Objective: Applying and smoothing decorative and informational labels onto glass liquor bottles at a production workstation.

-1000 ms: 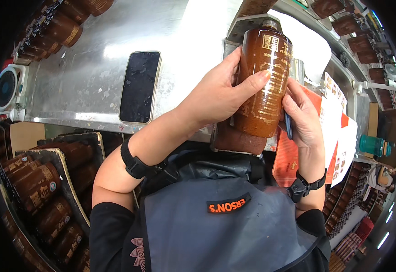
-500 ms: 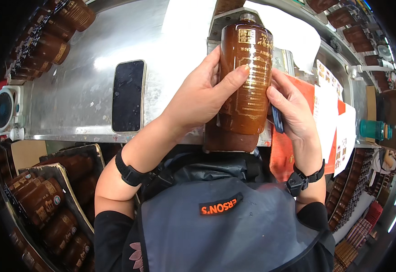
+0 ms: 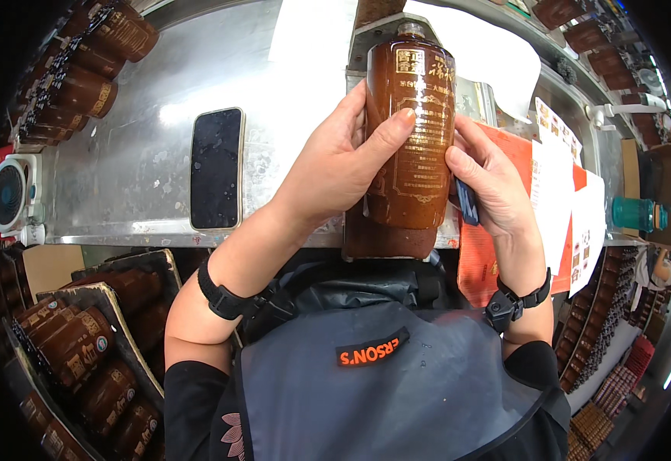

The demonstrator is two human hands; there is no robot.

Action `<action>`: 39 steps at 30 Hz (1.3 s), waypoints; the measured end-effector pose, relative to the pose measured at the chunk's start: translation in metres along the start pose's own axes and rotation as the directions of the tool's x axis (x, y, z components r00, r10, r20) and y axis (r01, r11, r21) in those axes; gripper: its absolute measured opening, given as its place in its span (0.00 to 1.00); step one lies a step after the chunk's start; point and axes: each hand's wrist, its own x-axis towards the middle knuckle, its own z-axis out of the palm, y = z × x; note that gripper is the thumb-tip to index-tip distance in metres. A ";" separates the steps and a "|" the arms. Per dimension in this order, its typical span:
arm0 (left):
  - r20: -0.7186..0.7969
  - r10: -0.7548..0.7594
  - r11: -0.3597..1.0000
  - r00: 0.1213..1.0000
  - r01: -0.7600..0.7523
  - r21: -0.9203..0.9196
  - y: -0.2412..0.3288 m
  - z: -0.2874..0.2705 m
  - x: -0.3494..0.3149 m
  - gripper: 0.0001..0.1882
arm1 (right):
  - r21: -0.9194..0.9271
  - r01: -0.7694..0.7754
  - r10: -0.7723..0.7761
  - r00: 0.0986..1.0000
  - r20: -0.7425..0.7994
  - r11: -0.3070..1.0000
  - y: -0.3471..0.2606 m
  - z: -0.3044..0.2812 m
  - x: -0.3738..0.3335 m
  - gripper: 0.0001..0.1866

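A glossy brown bottle (image 3: 411, 165) with gold print and a clear neck is held tilted over the near edge of the metal table. My left hand (image 3: 347, 154) wraps its left side, the thumb lying across the printed front. On the opposite side, my right hand (image 3: 493, 175) has its fingers closed against the bottle's lower right. A small dark blue object (image 3: 467, 203) pokes out below the right fingers; its kind cannot be made out. Beneath the bottle is a brown block-like thing (image 3: 388, 244), partly hidden.
A black-screened phone (image 3: 217, 169) lies on the metal table (image 3: 136, 177). Printed white sheets (image 3: 552, 203) and an orange-red folder (image 3: 478, 265) are at the right. Crates of brown bottles (image 3: 74, 346) stand lower left, more bottles (image 3: 93, 65) upper left. A small fan (image 3: 8, 196) sits far left.
The view has shifted slightly. Both hands keep the same hold on the bottle, and its printed side still faces up.
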 end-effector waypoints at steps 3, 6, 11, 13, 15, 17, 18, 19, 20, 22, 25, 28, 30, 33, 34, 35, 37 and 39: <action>0.015 -0.019 0.999 1.000 0.020 -0.029 0.002 -0.003 0.002 0.26 | -0.005 0.007 -0.007 1.000 0.014 1.000 0.000 0.000 0.001 0.35; 0.042 -0.004 0.999 0.999 0.005 -0.037 0.004 -0.003 0.001 0.33 | -0.009 0.023 -0.023 0.999 0.022 1.000 0.001 0.000 0.001 0.35; 0.103 0.028 0.999 0.994 -0.032 0.035 -0.006 -0.007 -0.004 0.45 | 0.019 0.024 -0.025 0.998 0.054 1.000 0.005 -0.001 0.000 0.36; 0.099 0.023 0.997 0.995 -0.030 0.065 -0.010 -0.008 -0.003 0.47 | 0.021 0.029 -0.030 0.998 0.050 0.999 0.003 -0.003 -0.001 0.36; 0.108 0.015 0.996 0.994 -0.024 0.082 -0.009 -0.008 -0.003 0.48 | 0.029 -0.009 0.007 0.998 0.059 1.000 0.004 -0.004 -0.001 0.37; 0.088 -0.001 0.992 0.996 -0.011 0.129 -0.007 -0.008 -0.003 0.49 | 0.036 -0.016 0.015 0.999 0.041 0.999 0.003 -0.005 -0.002 0.37; 0.095 -0.011 0.995 0.995 0.001 0.101 -0.008 -0.008 -0.004 0.50 | 0.031 -0.020 0.018 0.999 0.046 0.999 0.002 -0.004 -0.001 0.38; 0.099 -0.008 0.994 0.995 -0.002 0.106 -0.008 -0.008 -0.004 0.50 | 0.026 -0.024 0.023 0.998 0.051 0.999 0.001 -0.003 -0.001 0.38; 0.091 -0.007 0.994 0.996 -0.003 0.113 -0.008 -0.008 -0.004 0.50 | 0.032 -0.031 0.029 0.998 0.049 0.999 0.000 -0.003 -0.001 0.38; 0.085 -0.003 0.993 0.996 -0.007 0.122 -0.009 -0.009 -0.004 0.51 | 0.037 -0.032 0.030 0.998 0.051 0.999 0.000 -0.003 0.000 0.39; 0.079 -0.010 0.991 0.997 -0.001 0.133 -0.008 -0.010 -0.004 0.51 | 0.034 -0.020 0.019 0.998 0.054 0.999 0.000 -0.002 0.000 0.37; 0.095 -0.019 0.986 0.995 0.003 0.168 -0.004 -0.010 -0.004 0.51 | -0.033 -0.032 0.032 0.999 0.002 0.999 -0.004 -0.015 0.006 0.32; 0.096 -0.038 0.984 0.995 0.021 0.179 -0.004 -0.010 -0.004 0.51 | -0.221 0.038 -0.064 0.992 -0.109 0.975 -0.018 -0.040 0.021 0.24; 0.102 -0.030 0.988 0.994 0.014 0.154 -0.001 -0.005 -0.002 0.51 | -0.199 0.210 -0.267 0.905 -0.332 0.957 -0.056 -0.062 0.041 0.21; 0.120 -0.027 0.987 0.992 0.007 0.162 0.000 -0.004 -0.002 0.51 | -0.198 0.224 -0.282 0.897 -0.342 0.954 -0.064 -0.054 0.035 0.21; 0.104 -0.033 0.987 0.994 0.016 0.161 -0.002 -0.006 -0.004 0.50 | -0.328 0.227 -0.306 0.928 -0.213 0.917 -0.075 -0.026 0.030 0.21; 0.102 -0.039 0.986 0.994 0.021 0.167 -0.003 -0.008 -0.007 0.50 | -0.552 0.325 -0.299 0.944 0.140 0.768 -0.080 0.013 0.022 0.20; 0.045 -0.027 0.982 0.999 0.018 0.187 -0.004 -0.006 -0.009 0.50 | -0.726 0.469 -0.302 0.883 0.360 0.504 -0.083 0.027 0.027 0.16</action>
